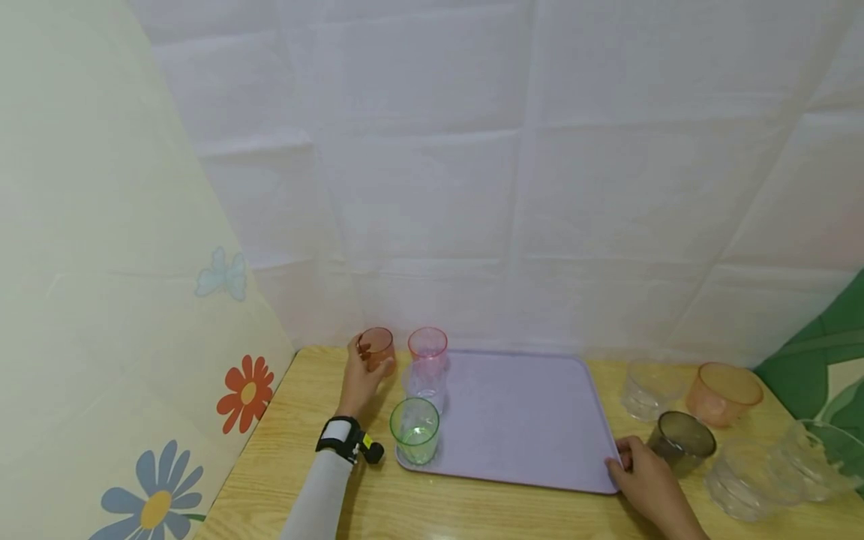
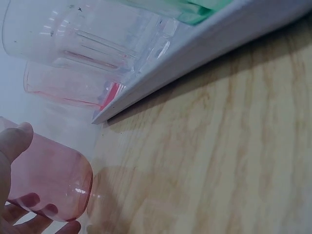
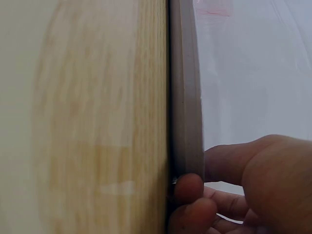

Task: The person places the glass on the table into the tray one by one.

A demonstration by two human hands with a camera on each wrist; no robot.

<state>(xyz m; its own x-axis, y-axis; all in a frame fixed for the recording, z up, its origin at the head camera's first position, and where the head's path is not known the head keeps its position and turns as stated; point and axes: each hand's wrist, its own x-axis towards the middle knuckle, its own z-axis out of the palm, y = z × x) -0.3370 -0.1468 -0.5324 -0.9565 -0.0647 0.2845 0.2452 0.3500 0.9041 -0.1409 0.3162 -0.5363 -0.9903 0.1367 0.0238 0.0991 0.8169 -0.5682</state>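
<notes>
My left hand (image 1: 362, 381) holds a reddish see-through cup (image 1: 379, 351) just left of the lilac tray (image 1: 520, 420). Thumb and fingers lie on opposite sides of this cup (image 2: 51, 178) in the left wrist view; whether its base touches the table I cannot tell. Along the tray's left side stand a pink cup (image 1: 428, 345), a clear cup (image 1: 425, 388) and a green cup (image 1: 415, 433). At the tray's near right corner my right hand (image 1: 644, 476) pinches the rim, thumb above and fingertips (image 3: 189, 189) against the tray's outer side in the right wrist view.
Right of the tray are a smoky dark cup (image 1: 682, 442), an orange bowl (image 1: 724, 395), a clear bowl (image 1: 648, 390) and more clear glassware (image 1: 745, 480). A white sheet (image 1: 432, 187) hangs behind the wooden table (image 1: 270, 480). A decorated wall (image 1: 121, 262) borders the left side.
</notes>
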